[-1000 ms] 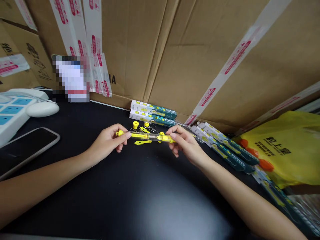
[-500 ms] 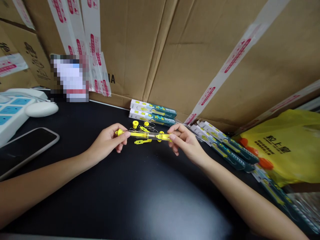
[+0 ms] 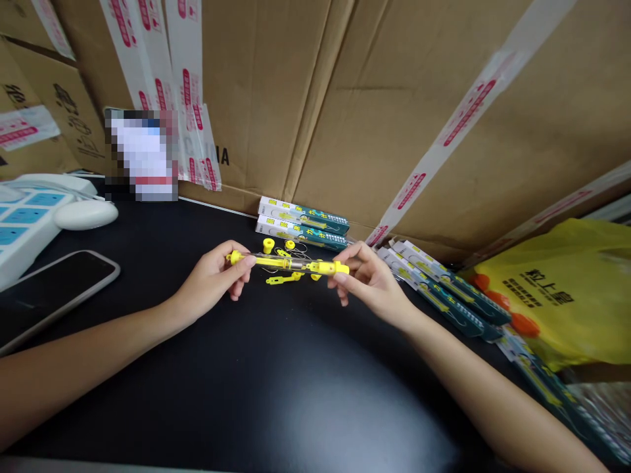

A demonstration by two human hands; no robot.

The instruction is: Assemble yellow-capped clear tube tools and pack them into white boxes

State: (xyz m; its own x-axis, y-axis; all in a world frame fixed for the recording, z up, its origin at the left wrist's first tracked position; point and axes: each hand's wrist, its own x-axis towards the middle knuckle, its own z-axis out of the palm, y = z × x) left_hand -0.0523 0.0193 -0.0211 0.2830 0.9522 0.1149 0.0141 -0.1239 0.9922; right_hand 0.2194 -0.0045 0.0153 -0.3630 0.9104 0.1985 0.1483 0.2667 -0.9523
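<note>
A clear tube with yellow parts inside (image 3: 288, 263) is held level above the black table. My left hand (image 3: 219, 272) pinches its left end, which has a yellow cap with a small loop. At the right end, the fingers of my right hand (image 3: 362, 276) grip the tube beside a yellow end piece (image 3: 341, 268). Behind and below the tube lie a yellow cap (image 3: 268, 245), a smaller yellow piece (image 3: 290, 244), a flat yellow strip (image 3: 280, 280) and thin metal wires, partly hidden by the tube.
Narrow printed boxes (image 3: 303, 225) lie at the back, with more boxes (image 3: 444, 289) at the right. A yellow bag (image 3: 557, 289) is beyond them. At the left are a phone (image 3: 54, 295), a power strip (image 3: 29, 217) and a white mouse-like object (image 3: 86, 215). Large cartons (image 3: 256, 98) stand behind.
My right hand's fingers have shifted on the tube, and the yellow end piece they covered now shows. My left hand keeps its hold.
</note>
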